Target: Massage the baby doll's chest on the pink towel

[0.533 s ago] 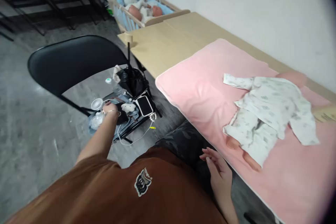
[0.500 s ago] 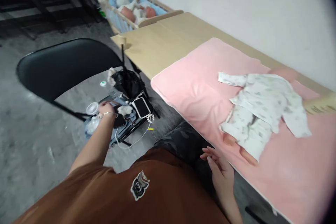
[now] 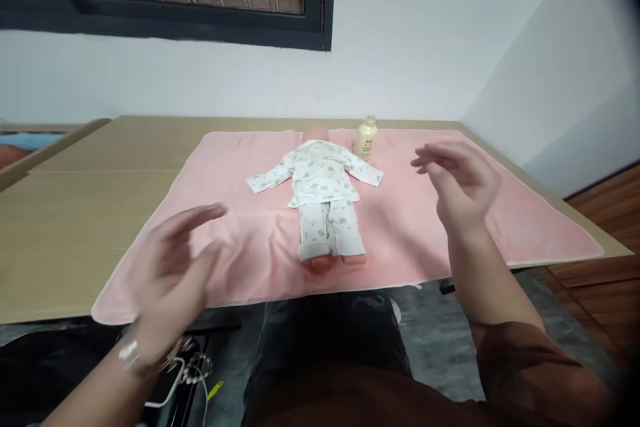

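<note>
A baby doll (image 3: 316,135) lies on a pink mat (image 3: 240,153), dressed in a white patterned long-sleeved top (image 3: 321,173) and matching trousers (image 3: 330,223). Its sleeves spread out to both sides and its feet point toward me. Over the mat's left front part hangs my left hand (image 3: 173,267), blurred, fingers apart, holding nothing. My right hand (image 3: 460,180) is raised above the mat's right side, its fingers loosely curved and thumb apart, also empty. Neither hand touches the doll. Beside the doll's head stands a cream-coloured bottle (image 3: 366,140).
The mat covers part of a wooden table (image 3: 90,207) set against a white wall (image 3: 400,47). At lower left, a white cable (image 3: 205,393) and a beaded strap (image 3: 195,370) lie below table height. A dark-framed window (image 3: 200,20) is above.
My view has swung right to face the table. My left hand has come from the things on the chair to over the mat; my right hand has risen from beside the table edge.
</note>
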A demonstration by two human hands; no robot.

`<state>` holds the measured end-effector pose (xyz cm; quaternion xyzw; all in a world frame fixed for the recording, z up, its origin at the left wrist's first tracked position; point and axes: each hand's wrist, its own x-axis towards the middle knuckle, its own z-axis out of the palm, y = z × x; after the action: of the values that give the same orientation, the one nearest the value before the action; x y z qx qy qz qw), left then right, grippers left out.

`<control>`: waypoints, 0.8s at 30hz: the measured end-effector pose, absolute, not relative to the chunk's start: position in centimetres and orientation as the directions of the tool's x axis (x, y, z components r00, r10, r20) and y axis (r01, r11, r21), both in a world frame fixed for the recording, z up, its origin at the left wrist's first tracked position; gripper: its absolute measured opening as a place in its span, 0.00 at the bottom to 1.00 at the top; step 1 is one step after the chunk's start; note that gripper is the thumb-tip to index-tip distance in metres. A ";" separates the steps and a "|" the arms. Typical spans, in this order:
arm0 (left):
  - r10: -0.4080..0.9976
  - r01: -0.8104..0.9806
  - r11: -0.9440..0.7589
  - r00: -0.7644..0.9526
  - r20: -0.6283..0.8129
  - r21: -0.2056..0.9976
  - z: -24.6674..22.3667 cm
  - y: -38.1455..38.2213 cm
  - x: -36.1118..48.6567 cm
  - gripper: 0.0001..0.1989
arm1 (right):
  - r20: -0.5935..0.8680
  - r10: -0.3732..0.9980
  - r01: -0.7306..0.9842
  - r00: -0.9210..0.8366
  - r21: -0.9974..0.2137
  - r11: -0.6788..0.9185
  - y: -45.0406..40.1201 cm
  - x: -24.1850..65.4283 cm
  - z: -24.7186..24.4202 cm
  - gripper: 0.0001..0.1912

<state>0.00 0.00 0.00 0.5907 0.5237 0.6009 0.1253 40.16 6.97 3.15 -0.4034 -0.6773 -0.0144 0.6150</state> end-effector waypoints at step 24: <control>0.987 -0.068 -0.155 0.038 0.158 0.986 -4.6 13.1 6.5 0.23 | 0.308 0.951 0.504 0.012 -0.824 0.260 21.2 33.2 -7.4 0.18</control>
<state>6.52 13.05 -4.55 0.5321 0.4318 0.5426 0.4858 33.18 21.20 -7.39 -0.5542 -0.6565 0.2507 0.4461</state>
